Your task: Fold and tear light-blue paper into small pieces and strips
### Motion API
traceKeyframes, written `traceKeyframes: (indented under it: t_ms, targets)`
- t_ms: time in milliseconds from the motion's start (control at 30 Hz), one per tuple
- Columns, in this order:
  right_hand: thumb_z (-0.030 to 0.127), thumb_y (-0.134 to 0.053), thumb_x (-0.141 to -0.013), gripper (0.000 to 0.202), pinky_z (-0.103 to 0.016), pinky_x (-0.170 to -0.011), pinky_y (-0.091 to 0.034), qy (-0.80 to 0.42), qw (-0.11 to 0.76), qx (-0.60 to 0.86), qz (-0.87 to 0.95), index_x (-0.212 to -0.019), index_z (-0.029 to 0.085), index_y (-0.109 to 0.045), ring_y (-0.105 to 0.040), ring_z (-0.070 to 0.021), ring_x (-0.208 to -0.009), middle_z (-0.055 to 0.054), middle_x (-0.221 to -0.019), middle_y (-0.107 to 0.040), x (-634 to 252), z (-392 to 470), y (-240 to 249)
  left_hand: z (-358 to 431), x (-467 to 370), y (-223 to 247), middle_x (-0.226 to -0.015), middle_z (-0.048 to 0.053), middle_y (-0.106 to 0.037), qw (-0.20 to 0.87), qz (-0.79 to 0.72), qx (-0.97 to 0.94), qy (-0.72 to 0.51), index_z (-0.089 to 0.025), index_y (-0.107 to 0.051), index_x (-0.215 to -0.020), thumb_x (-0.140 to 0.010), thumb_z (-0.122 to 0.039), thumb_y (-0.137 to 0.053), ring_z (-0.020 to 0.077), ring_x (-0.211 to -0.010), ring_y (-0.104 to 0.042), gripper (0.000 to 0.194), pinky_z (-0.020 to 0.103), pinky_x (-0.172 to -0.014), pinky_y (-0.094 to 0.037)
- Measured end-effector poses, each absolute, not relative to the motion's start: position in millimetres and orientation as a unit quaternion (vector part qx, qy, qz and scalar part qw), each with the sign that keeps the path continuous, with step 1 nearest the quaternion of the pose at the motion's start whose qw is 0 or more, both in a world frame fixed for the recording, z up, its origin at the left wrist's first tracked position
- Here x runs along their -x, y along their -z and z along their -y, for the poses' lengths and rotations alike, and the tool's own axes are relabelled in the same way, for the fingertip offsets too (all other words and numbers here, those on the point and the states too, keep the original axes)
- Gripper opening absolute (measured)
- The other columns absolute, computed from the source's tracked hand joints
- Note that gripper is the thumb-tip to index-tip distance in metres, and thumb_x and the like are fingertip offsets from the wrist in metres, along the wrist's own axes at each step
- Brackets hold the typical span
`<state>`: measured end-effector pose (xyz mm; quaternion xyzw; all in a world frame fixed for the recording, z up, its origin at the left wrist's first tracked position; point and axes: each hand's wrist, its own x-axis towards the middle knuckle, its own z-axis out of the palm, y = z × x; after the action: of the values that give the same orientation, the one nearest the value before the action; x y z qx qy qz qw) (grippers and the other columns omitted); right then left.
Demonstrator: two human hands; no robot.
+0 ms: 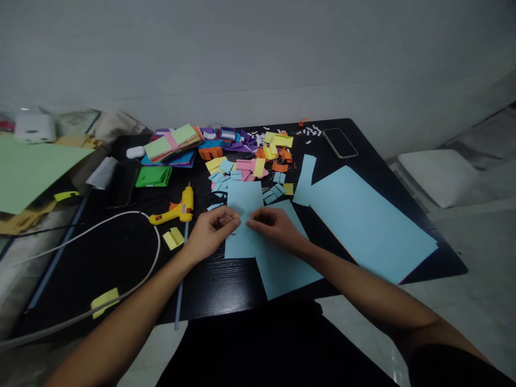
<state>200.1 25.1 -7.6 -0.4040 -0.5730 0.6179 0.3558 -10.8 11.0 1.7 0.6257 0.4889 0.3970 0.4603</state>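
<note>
Both of my hands meet over a light blue sheet of paper at the middle of the black table. My left hand is closed, thumb against fingertips, by the sheet's left side. Opposite it, my right hand is pinched in the same way, its fingertips a short gap from the left ones. Whatever lies in either pinch is too small or hidden to make out. A second blue sheet lies partly under the first, below my right forearm. Black loops like scissor handles show just beyond my left hand.
Left of my hands lie a yellow glue gun, with a clear glue stick trailing from it, and a white cable. Folded paper pieces and scraps fill the back. Large blue sheets and a phone are on the right.
</note>
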Motion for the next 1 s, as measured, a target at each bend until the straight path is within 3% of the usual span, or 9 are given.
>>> traceKeyframes:
  t_ms: [300,533,767,1000]
  targets:
    - [0.05,-0.084,-0.078,0.034,-0.028,-0.067,-0.049,-0.621,0.38,0.394,0.561,-0.084,0.019,-0.072,-0.059,-0.0132,-0.069,0.001,-0.076,-0.068,-199.0,-25.7,10.6,-10.6,10.8,-3.5,-0.068,-0.001,-0.066,0.489,-0.473,-0.634,-0.368,-0.018,-0.069,-0.091,-0.091,-0.038,-0.07,0.0138,-0.063,-0.065,0.02,0.025,-0.059,-0.053]
    - [0.052,-0.087,-0.075,0.037,-0.029,-0.065,-0.052,-0.637,0.379,0.391,0.546,-0.083,0.018,-0.073,-0.063,-0.0135,-0.066,0.0,-0.073,-0.069,-198.2,-24.4,10.7,-10.3,12.0,-2.8,-0.063,0.0,-0.068,0.446,-0.51,-0.657,-0.331,-0.018,-0.071,-0.087,-0.092,-0.043,-0.068,0.0106,-0.051,-0.055,0.026,0.021,-0.048,-0.039]
    - [0.059,-0.081,-0.08,0.042,-0.027,-0.061,-0.05,-0.606,0.365,0.406,0.579,-0.078,0.018,-0.072,-0.061,-0.0135,-0.063,0.0,-0.069,-0.067,-199.2,-25.3,11.0,-9.0,11.2,-1.1,-0.06,0.001,-0.069,0.442,-0.515,-0.659,-0.325,-0.018,-0.074,-0.09,-0.091,-0.044,-0.069,0.0117,-0.05,-0.056,0.027,0.021,-0.048,-0.038]
    - [0.056,-0.083,-0.078,0.041,-0.027,-0.064,-0.052,-0.614,0.373,0.404,0.566,-0.079,0.016,-0.073,-0.063,-0.0136,-0.065,-0.001,-0.071,-0.069,-198.9,-26.3,15.7,-8.2,11.0,-2.6,-0.06,0.0,-0.069,0.439,-0.521,-0.659,-0.319,-0.018,-0.073,-0.089,-0.092,-0.048,-0.068,0.0112,-0.049,-0.055,0.031,0.021,-0.047,-0.037]
